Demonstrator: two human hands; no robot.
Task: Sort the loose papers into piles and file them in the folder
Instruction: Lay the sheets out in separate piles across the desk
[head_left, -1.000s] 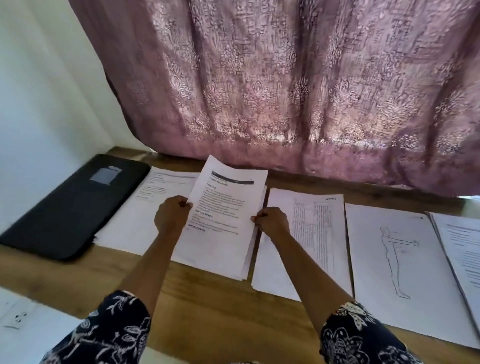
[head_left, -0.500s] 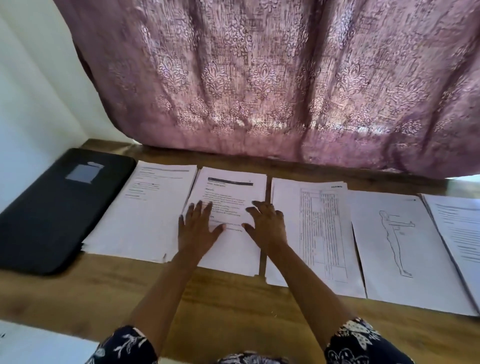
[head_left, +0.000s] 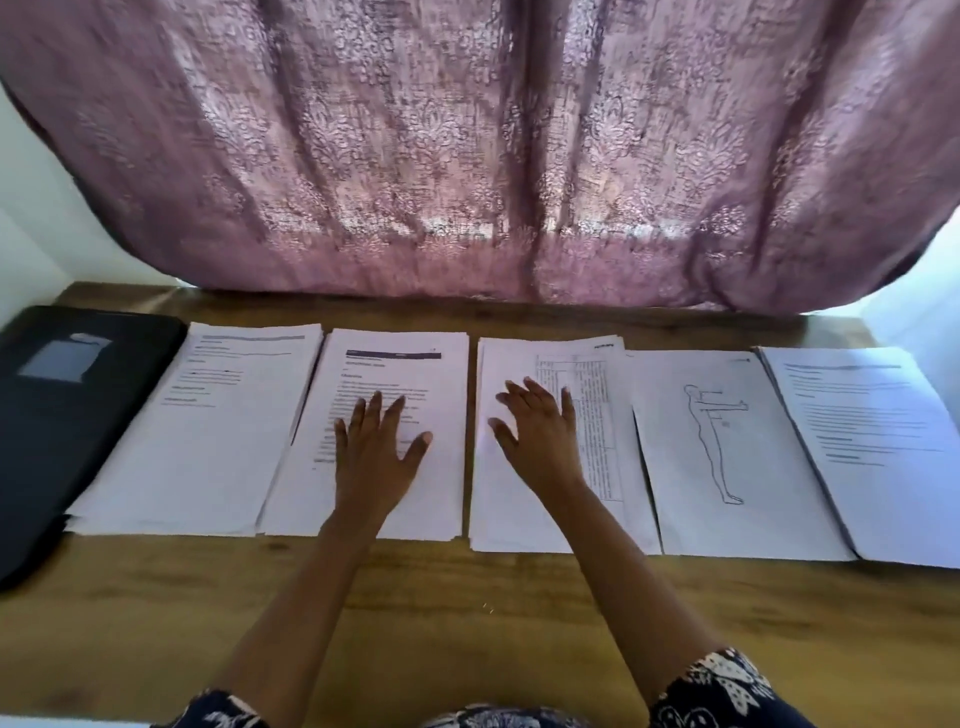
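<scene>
At lower centre on the counter (head_left: 467, 623), the left hand (head_left: 376, 452) lies spread flat on the banner-headed pile (head_left: 410, 374), seemingly settling it; the right hand (head_left: 540, 431), also spread, covers the neighbouring pile (head_left: 514, 525). The black folder (head_left: 67, 426) waits closed at the left edge.

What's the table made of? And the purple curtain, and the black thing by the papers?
Table: looks like wood or wood-look laminate, brown with grain streaks. Curtain: thin woven cloth, folds and a flowery pattern with light glowing through. Black folder: probably matte plastic or faux leather; hard to tell.
</scene>
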